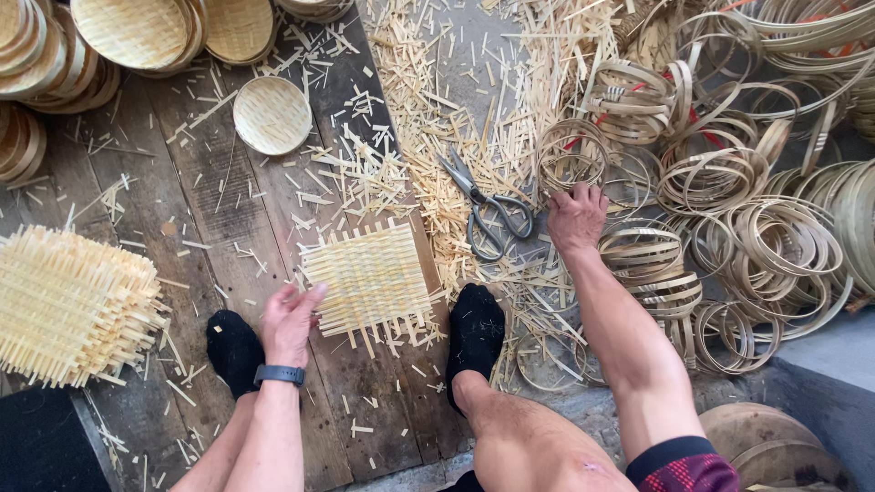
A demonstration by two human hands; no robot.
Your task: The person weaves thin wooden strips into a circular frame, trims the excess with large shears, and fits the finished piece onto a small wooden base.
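A square woven bamboo mat [369, 278] lies flat on the dark wooden boards between my two black-socked feet. My left hand [290, 321], with a dark band on its wrist, rests with open fingers on the mat's left edge. My right hand [576, 217] reaches out to the right and its fingers close on a thin bamboo ring [572, 159] at the edge of a heap of rings. A pair of metal scissors [488, 208] lies on the ground just left of my right hand.
Several bamboo hoops [756, 228] are piled at the right. Bamboo offcuts [456, 109] litter the middle. A stack of woven square mats [68, 305] sits at the left. Round woven trays [272, 115] lie and stack at the top left.
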